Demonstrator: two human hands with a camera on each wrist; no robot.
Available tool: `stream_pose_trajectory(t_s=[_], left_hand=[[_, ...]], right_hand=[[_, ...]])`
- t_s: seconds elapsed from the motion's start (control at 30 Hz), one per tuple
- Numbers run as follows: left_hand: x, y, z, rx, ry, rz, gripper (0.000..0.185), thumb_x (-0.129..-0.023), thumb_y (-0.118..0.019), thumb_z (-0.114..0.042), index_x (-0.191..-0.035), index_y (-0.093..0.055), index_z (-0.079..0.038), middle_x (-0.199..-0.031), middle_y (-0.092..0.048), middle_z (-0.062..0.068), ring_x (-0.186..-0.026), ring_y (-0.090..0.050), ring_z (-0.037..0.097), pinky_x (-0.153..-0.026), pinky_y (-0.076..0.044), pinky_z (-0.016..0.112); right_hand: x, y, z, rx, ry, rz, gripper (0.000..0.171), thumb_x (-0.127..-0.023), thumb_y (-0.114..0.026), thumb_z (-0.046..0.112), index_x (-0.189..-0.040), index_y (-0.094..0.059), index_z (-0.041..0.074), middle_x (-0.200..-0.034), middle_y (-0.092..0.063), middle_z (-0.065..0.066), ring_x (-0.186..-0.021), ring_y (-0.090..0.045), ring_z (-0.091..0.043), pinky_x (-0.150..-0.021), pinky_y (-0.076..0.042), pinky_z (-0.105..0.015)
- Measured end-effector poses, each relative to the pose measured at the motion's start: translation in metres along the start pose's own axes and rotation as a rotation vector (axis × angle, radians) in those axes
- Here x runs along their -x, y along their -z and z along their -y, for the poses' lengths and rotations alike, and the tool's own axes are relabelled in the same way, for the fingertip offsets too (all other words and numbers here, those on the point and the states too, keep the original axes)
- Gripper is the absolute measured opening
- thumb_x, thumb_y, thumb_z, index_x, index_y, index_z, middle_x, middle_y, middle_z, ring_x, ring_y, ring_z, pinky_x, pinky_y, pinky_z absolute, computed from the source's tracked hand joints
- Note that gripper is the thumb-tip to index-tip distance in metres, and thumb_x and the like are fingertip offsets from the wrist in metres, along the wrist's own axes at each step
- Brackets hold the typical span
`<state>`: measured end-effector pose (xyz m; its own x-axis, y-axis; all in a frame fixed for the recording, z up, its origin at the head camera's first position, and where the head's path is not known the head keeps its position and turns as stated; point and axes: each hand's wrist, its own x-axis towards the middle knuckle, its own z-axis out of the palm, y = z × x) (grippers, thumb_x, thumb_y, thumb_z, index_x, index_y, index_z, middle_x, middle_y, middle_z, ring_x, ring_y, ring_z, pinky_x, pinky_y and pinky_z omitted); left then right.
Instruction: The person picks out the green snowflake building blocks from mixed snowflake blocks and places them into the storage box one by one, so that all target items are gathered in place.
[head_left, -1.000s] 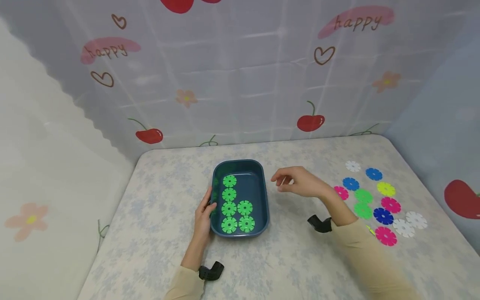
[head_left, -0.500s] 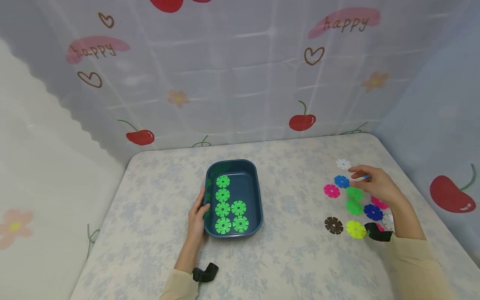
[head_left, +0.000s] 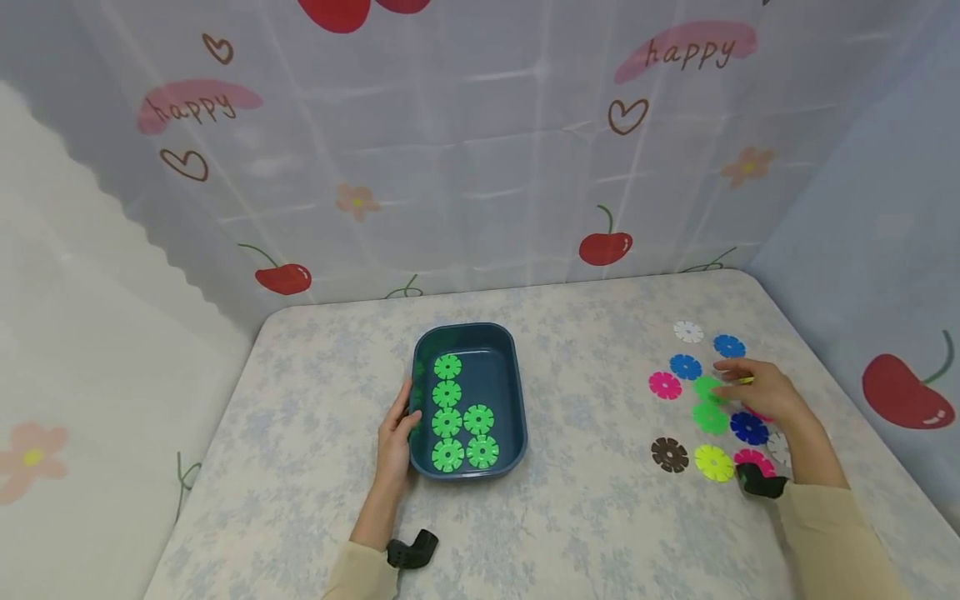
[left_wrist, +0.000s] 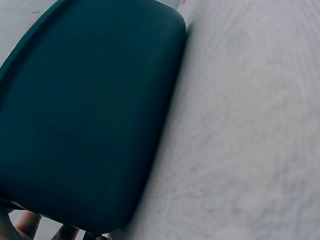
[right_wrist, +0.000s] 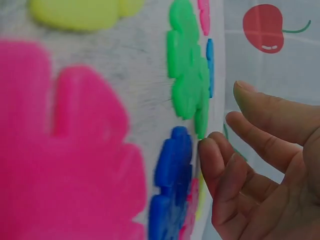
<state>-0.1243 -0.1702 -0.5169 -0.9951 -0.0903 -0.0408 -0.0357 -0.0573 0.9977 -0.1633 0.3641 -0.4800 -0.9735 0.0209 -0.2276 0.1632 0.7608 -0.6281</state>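
My left hand (head_left: 394,446) grips the left wall of a dark blue rectangular tray (head_left: 498,375), its thumb over the rim. In the left wrist view the tray's outer wall (left_wrist: 90,110) fills most of the frame, with fingertips below it. Several green notched plastic discs (head_left: 447,454) lie flat inside the tray, along its left and near parts. At the right, my right hand (head_left: 768,392) hovers close over two green discs (head_left: 710,418), thumb and forefinger apart. In the right wrist view its fingertips are near a green disc (right_wrist: 187,55), and nothing shows between them.
Loose discs surround the right hand: white (head_left: 688,332), light blue (head_left: 686,366), pink (head_left: 665,385), dark blue (head_left: 748,427), brown (head_left: 670,454) and yellow (head_left: 714,463). A printed curtain (head_left: 465,167) hangs behind the table (head_left: 585,517).
My right hand has moved from beside the tray rightward to the scattered discs, then lowered toward the green ones. My left hand keeps its hold on the tray.
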Motion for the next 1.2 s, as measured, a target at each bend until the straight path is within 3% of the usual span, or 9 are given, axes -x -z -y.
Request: stream_pose_trajectory(t_s=[0.3,0.67,1.07,1.2], left_hand=[[0.000,-0.001,0.003,0.001,0.001,0.002,0.055,-0.102,-0.044,-0.011,-0.155,-0.032,-0.020,-0.163,-0.020,0.001,-0.152,-0.014,0.024,-0.120,-0.016,0.049],[-0.004,-0.005,0.002,0.024,-0.016,0.009,0.054,-0.102,-0.044,-0.011,-0.154,-0.032,-0.020,-0.163,-0.022,0.000,-0.152,-0.013,0.022,-0.121,-0.016,0.047],[-0.003,-0.002,0.001,0.019,-0.014,-0.005,0.054,-0.102,-0.043,-0.011,-0.154,-0.032,-0.020,-0.163,-0.022,-0.001,-0.152,-0.014,0.021,-0.121,-0.015,0.047],[-0.002,-0.002,0.002,0.017,-0.014,-0.013,0.054,-0.102,-0.044,-0.011,-0.154,-0.032,-0.019,-0.163,-0.023,-0.001,-0.151,-0.014,0.022,-0.121,-0.015,0.047]], right_hand=[[-0.002,-0.010,-0.011,-0.023,-0.050,0.007,0.062,-0.088,-0.069,0.021,-0.138,-0.046,-0.008,-0.135,-0.040,-0.038,-0.114,-0.042,-0.051,-0.089,-0.046,-0.059],[-0.004,-0.007,-0.012,0.005,-0.004,-0.017,0.053,-0.086,-0.069,0.012,-0.128,-0.050,-0.012,-0.124,-0.046,-0.038,-0.107,-0.046,-0.049,-0.087,-0.047,-0.059],[-0.010,-0.008,-0.009,0.026,0.002,0.000,0.051,-0.084,-0.071,0.011,-0.122,-0.050,-0.014,-0.110,-0.052,-0.031,-0.095,-0.050,-0.039,-0.074,-0.049,-0.034],[-0.010,-0.008,-0.007,0.022,0.015,0.013,0.051,-0.084,-0.071,0.010,-0.121,-0.048,-0.015,-0.109,-0.051,-0.031,-0.094,-0.049,-0.039,-0.072,-0.049,-0.032]])
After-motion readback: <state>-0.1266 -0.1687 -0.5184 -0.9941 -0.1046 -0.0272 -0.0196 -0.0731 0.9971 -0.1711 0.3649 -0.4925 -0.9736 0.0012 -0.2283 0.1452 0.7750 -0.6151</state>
